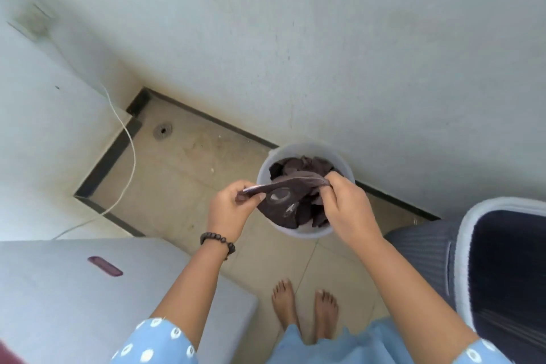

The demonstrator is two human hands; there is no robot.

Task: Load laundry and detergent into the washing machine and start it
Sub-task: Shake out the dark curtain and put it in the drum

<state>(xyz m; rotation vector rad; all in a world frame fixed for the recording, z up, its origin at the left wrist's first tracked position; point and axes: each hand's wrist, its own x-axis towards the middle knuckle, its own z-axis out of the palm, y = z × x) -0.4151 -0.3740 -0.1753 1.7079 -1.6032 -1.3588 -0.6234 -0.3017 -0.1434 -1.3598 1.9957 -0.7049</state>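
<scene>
**Dark garment held over the bucket with both hands**

Head view: A dark brown garment (283,183) is stretched between the two hands above a pale bucket (305,233). One end of the cloth is pinched by the left hand (230,207), thumb and curled fingers closed on it. The other end is gripped by the right hand (345,204), whose fingers are curled round the bunched fabric. More dark laundry (301,165) is heaped in the bucket, directly beneath and beyond the hands. A bead bracelet (218,241) is worn on the left wrist. Near the left forearm, on its outer side, a grey flat lid (88,298) with a dark handle recess (105,266) is seen. Beside the right forearm, on its outer side, a white-rimmed dark opening (508,275) is visible; what it belongs to cannot be told. Bare feet (304,307) stand on the tiled floor (183,174) below the hands. A white cord (128,156) and a floor drain (162,130) lie well beyond the left hand.
</scene>
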